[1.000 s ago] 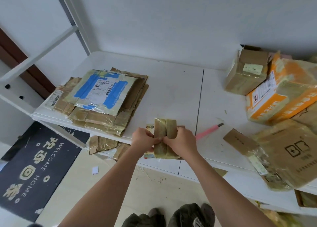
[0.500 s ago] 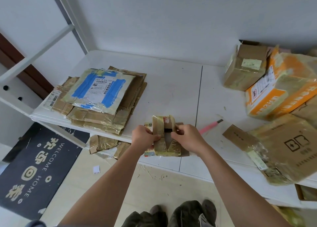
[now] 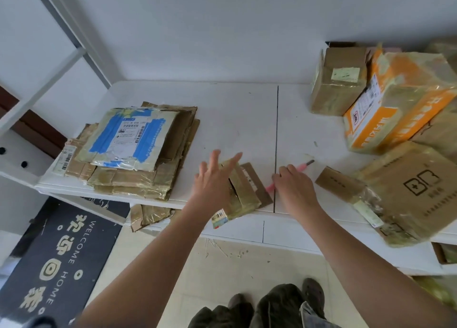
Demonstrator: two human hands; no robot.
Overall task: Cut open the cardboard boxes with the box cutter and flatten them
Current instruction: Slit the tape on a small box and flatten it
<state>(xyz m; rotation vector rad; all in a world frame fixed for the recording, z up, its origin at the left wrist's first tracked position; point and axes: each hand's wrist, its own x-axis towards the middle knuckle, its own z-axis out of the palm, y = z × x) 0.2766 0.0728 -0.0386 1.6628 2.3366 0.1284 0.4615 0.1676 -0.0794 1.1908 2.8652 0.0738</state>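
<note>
While a flattened box (image 3: 243, 191) lies at the desk's (image 3: 237, 119) near edge, a person's left hand (image 3: 212, 181) hovers above it with fingers spread, holding nothing. Just right of it, the right hand (image 3: 294, 189) covers a pink cutter (image 3: 305, 165), fingers bent; whether it grips is unclear. A flat stack (image 3: 138, 152) fills the left corner; 3 boxes (image 3: 395, 110) crowd the right edge.

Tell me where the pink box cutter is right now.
In the head view the pink box cutter lies on the white table, right of centre, partly under the right hand, beside the flattened small box.
</note>
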